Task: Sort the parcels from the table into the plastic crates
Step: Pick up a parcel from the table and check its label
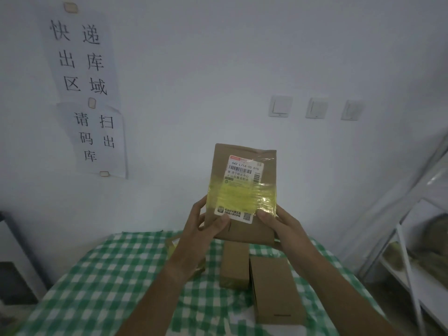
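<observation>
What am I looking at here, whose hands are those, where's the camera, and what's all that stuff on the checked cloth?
There is no machine here. A person wears one camera on the head, looking forward and down, so you see their own arms reaching out. The left hand and the right hand both grip the held parcel, a brown cardboard packet raised off the table with a white shipping label and yellow tape facing the camera. Below lies a table with a green checked cloth, carrying more brown boxes: a small box, a longer box, and another partly hidden behind the left arm. Paper signs hang on the wall.
</observation>
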